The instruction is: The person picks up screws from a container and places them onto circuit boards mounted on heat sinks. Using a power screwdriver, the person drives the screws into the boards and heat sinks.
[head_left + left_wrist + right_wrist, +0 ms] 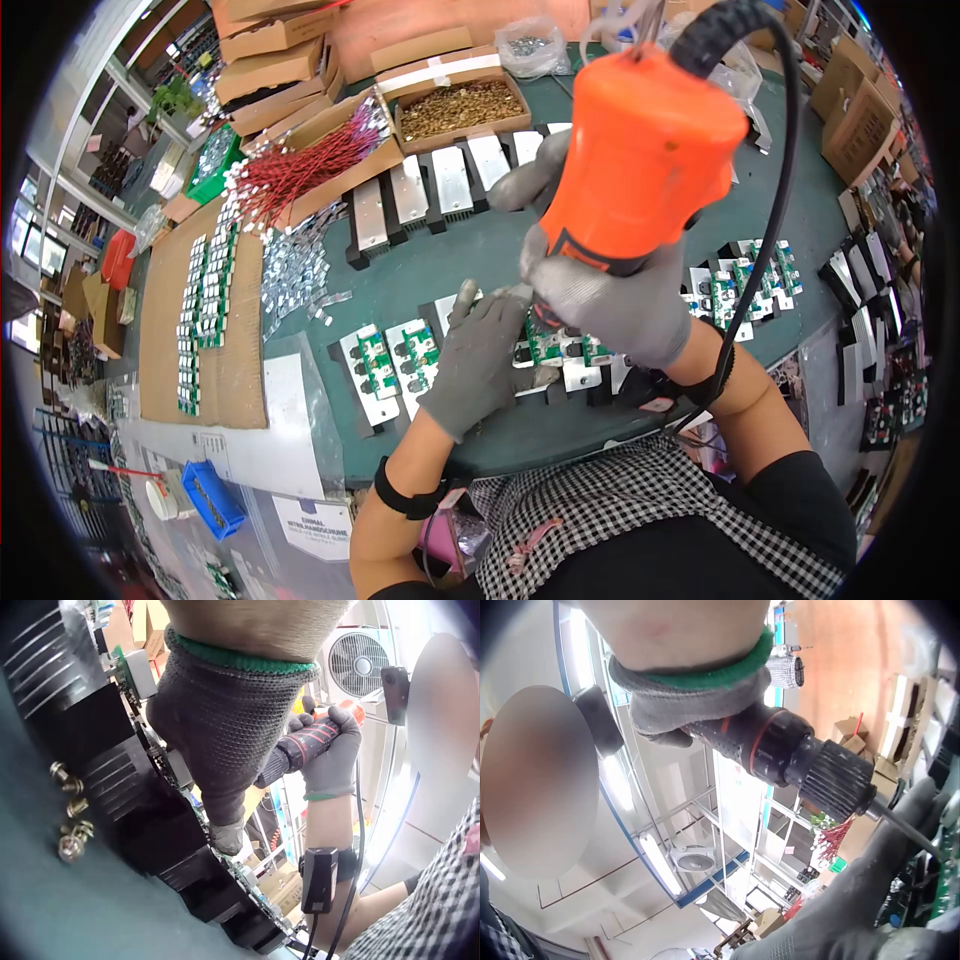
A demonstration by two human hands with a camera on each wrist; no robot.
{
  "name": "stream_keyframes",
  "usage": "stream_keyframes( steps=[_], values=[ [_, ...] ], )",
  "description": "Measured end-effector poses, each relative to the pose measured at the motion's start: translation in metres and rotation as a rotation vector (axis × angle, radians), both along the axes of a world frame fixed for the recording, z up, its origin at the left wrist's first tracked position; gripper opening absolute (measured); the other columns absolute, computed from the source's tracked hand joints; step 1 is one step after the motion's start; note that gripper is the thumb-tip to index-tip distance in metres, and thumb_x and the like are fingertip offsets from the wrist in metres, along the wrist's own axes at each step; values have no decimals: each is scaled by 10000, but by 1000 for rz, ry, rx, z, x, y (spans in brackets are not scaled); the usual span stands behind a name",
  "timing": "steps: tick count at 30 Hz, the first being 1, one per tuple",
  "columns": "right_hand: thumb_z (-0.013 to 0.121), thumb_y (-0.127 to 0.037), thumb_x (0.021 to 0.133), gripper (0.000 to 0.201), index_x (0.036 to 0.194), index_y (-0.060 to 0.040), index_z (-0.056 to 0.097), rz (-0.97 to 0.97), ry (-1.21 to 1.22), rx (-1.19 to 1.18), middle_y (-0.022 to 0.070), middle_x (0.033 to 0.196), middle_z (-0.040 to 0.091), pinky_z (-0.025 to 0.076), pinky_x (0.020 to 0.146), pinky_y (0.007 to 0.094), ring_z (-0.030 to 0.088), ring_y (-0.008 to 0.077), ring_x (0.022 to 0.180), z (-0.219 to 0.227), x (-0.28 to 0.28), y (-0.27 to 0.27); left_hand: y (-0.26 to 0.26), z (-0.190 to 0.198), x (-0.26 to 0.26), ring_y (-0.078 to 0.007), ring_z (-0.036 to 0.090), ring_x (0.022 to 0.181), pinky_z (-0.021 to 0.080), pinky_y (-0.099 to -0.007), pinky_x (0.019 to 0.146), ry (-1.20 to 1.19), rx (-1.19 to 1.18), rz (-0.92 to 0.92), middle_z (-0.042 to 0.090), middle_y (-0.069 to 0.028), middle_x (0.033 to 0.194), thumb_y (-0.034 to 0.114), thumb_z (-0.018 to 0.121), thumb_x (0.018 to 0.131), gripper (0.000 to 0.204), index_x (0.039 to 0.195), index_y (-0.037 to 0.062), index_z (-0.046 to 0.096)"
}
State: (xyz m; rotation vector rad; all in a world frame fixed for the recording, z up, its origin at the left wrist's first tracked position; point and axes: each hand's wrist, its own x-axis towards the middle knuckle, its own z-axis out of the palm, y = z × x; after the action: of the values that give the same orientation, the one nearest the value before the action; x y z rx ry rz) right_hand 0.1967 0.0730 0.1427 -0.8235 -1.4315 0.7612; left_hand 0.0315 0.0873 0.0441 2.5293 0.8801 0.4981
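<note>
My right hand (610, 300), in a grey glove, grips an orange electric screwdriver (640, 150) held upright, its tip down on a green circuit board (545, 340) mounted on a heatsink. My gloved left hand (478, 355) lies flat with straight fingers just left of the tip, pressing on the row of boards. In the left wrist view the left hand (217, 742) presses on black finned heatsinks (112, 787), and the right hand (330, 750) wraps the screwdriver grip (300, 746). The right wrist view shows the screwdriver's black chuck (795, 754) and its bit (907, 825).
More boards on heatsinks (390, 362) lie to the left and others (745, 280) to the right on the green mat (450, 260). At the back are silver heatsinks (430, 185), a box of brass screws (460, 105) and red wires (300, 170). Loose screws (69, 817) lie by the heatsinks.
</note>
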Motion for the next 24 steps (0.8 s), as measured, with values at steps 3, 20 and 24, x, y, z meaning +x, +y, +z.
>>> stream_keyframes(
  steps=[3,20,24],
  values=[
    [613,82,728,611,1281,-35,383,179,172,-12,192,1106,589,545,667,296,638,183,775,5,10,-3,-15,21,-7,-340,458,1241,136,-476,1153,89,223,101,522,-148,1278,428,738,713,813,1325,9,405],
    [653,-83,741,649,1311,0,354,107,220,33,225,1131,581,578,635,337,677,230,728,11,18,-40,-117,-18,-60,-222,621,710,482,-327,650,-16,-237,731,636,-80,820,181,752,755,204,883,51,662],
    [669,-102,764,673,1339,-15,331,91,247,37,216,1161,564,574,607,344,674,237,720,19,30,-57,-118,-6,-51,-161,636,760,497,-281,692,-304,-361,660,662,-79,877,78,702,807,136,918,34,637]
  ],
)
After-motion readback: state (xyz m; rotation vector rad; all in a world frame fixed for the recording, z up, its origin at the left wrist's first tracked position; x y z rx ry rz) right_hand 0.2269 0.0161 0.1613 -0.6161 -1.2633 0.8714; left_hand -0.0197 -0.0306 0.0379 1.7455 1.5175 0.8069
